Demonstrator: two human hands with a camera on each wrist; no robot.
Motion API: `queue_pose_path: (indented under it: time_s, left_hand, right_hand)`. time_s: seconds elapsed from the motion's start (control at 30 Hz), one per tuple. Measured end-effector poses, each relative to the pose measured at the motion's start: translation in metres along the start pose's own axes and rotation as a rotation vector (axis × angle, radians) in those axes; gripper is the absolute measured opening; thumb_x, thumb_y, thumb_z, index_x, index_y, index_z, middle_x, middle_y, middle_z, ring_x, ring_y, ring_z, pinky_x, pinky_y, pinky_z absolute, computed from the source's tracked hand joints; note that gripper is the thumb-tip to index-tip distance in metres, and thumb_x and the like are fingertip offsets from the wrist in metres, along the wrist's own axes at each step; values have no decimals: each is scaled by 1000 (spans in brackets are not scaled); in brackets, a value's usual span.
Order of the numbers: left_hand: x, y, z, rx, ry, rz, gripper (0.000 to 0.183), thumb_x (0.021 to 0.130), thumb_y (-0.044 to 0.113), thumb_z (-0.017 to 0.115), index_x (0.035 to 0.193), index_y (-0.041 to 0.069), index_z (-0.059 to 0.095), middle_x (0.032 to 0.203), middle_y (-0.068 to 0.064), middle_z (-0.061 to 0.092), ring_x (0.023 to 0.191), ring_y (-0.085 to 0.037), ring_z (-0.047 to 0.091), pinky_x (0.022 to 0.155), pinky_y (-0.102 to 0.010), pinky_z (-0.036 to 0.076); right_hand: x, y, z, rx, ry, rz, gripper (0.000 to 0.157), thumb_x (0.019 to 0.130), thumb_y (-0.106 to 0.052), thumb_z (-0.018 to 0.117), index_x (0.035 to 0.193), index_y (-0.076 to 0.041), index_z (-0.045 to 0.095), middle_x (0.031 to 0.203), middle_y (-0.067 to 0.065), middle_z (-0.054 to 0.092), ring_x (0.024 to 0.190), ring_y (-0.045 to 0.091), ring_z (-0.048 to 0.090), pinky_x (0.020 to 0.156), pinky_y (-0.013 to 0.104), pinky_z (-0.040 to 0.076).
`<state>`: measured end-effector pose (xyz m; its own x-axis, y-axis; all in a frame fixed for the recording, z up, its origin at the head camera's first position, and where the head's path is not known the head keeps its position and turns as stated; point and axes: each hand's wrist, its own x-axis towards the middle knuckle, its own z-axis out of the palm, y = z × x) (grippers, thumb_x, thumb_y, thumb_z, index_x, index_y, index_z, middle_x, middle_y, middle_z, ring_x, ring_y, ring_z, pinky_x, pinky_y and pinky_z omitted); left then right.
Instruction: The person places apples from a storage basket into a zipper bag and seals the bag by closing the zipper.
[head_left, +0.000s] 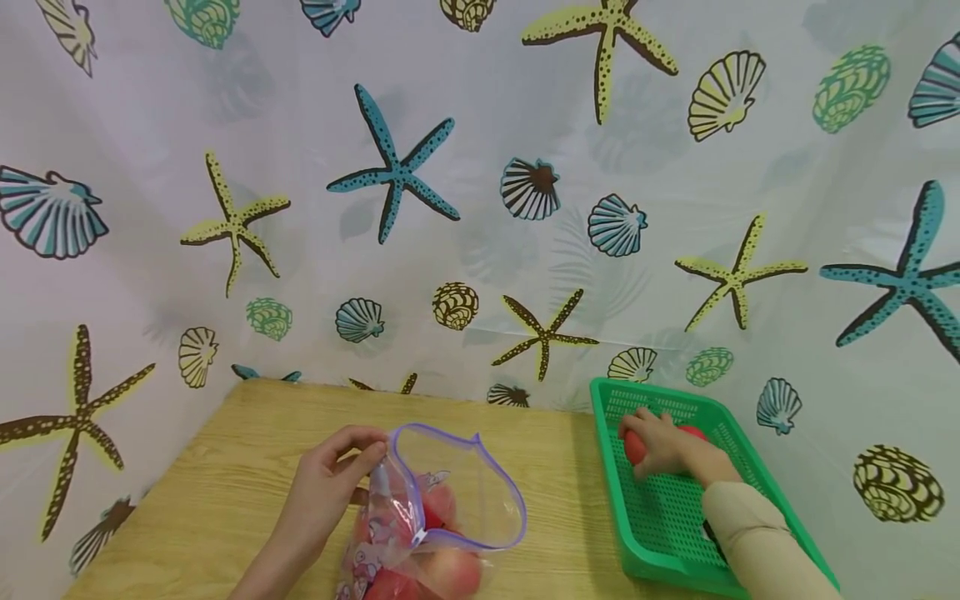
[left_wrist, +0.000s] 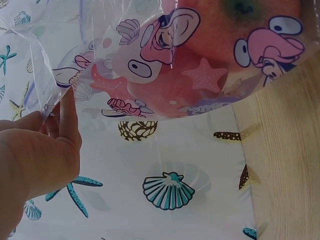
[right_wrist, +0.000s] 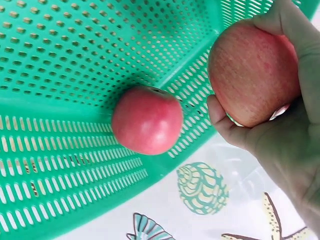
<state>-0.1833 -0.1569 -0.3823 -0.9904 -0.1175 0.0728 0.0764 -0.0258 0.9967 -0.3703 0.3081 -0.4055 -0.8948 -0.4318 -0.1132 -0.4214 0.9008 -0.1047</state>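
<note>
Apple (right_wrist: 252, 75), likely firm, smooth and easily bruised, is best cupped round its sides, as the right hand (head_left: 663, 443) grips it at the green basket (head_left: 611, 479). The left hand (head_left: 330, 468) pinches the limp zip bag (head_left: 382, 527) near its mouth, over the worktop (head_left: 558, 483).

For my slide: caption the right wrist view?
The right hand grips one apple; a second apple sits in the green basket.

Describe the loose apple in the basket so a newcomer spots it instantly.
Right of the clear bag on the wood-grain table sits a green perforated basket. At its far end, just past the right hand, lies a red apple. No hand touches it, whereas its neighbouring apple is gripped by that right hand.
</note>
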Motion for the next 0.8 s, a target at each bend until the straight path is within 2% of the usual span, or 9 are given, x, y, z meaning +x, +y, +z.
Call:
queue_pose_path:
  time_s: [0.17, 0.37, 0.8]
  left_hand:
    - [0, 0, 1, 2, -1, 2, 27, 88, 31, 65, 106, 11, 64, 104, -4, 61, 85, -16, 63, 61, -34, 56]
    - [-1, 1, 1, 11, -11, 13, 27, 88, 32, 65, 107, 12, 64, 104, -4, 61, 85, -16, 63, 61, -34, 56]
    - [-1, 0, 0, 28, -8, 13, 27, 87, 32, 66, 106, 13, 65, 104, -3, 62, 79, -14, 61, 60, -32, 55]
  right_hand:
    - [-8, -7, -14, 57, 42, -30, 52, 63, -19, 81, 107, -26, 54, 112, 3, 43, 93, 31, 40, 58, 33, 43]
    - [-13, -15, -31, 77, 86, -90, 54, 64, -19, 78, 111, -28, 53, 116, 2, 43, 95, 28, 39, 60, 31, 43]
    - [-16, -59, -66, 51, 176, -315, 56, 63, -16, 75, 111, -33, 51, 117, -5, 43, 97, 20, 38, 63, 28, 43]
